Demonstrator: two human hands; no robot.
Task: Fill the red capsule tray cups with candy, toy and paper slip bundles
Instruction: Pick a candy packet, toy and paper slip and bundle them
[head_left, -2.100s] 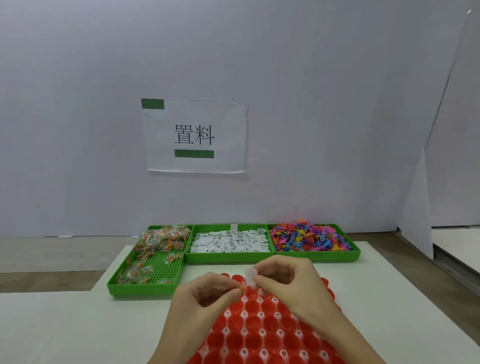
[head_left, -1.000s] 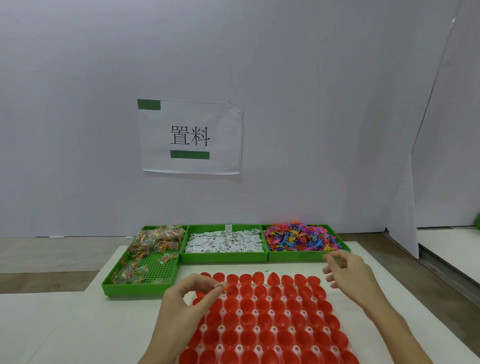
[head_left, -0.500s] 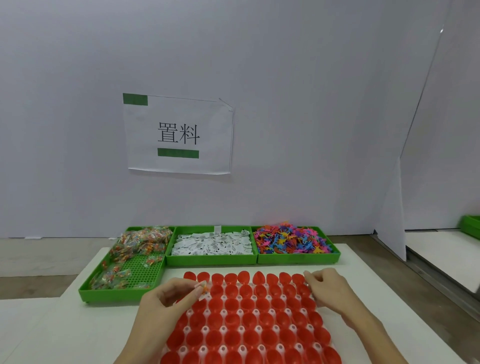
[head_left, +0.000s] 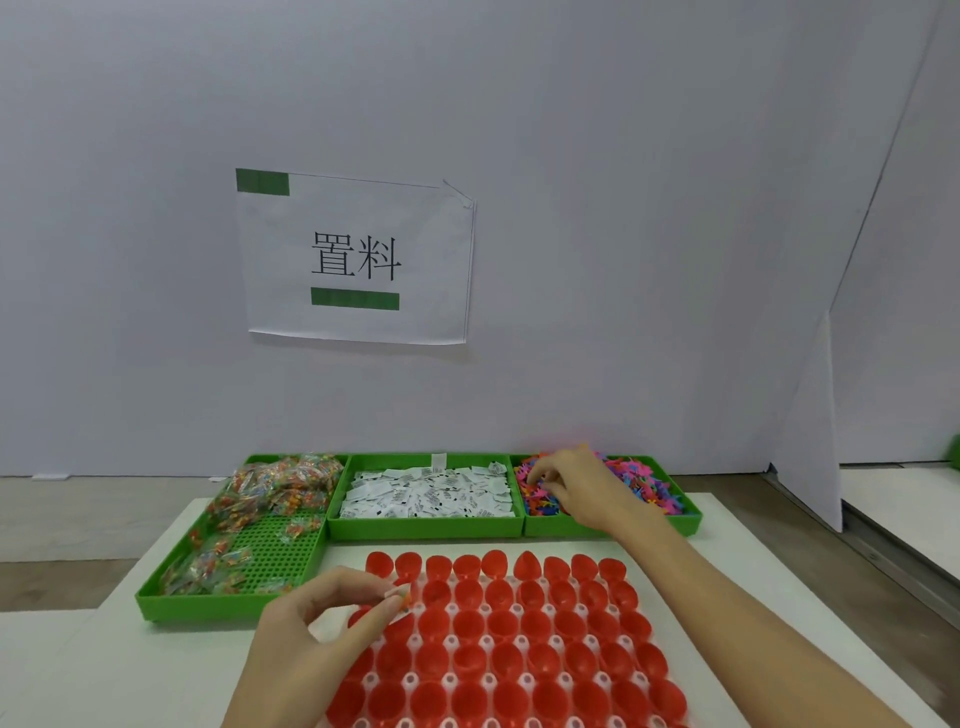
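- Here the red capsule tray (head_left: 519, 649) lies flat on the white table (head_left: 171, 670), nearest the viewer, its rows of red cups open upward; every other place below is given from this tray.
- Over the tray's far left corner, the left hand (head_left: 317, 623) hovers with thumb and forefinger pinched on a small orange-tinted item (head_left: 404, 597); what exactly it is cannot be told.
- Beyond the tray's far edge stand three green bins in a row, touching side by side.
- Beyond the far left corner is the bin of candy packets (head_left: 275, 493), long and reaching back toward the viewer beside the tray's left edge; its perforated floor shows bare in the middle.
- Straight beyond the far edge is the bin of paper slips (head_left: 426, 496), white with dark print.
- Beyond the far right corner is the bin of coloured toys (head_left: 654, 488), and the right hand (head_left: 576, 488) reaches into it with fingers curled down into the pile; whether it has hold of a toy cannot be told.
- On the wall (head_left: 623, 208) above the bins hangs a paper sign (head_left: 358, 257) with two printed characters and green bars.
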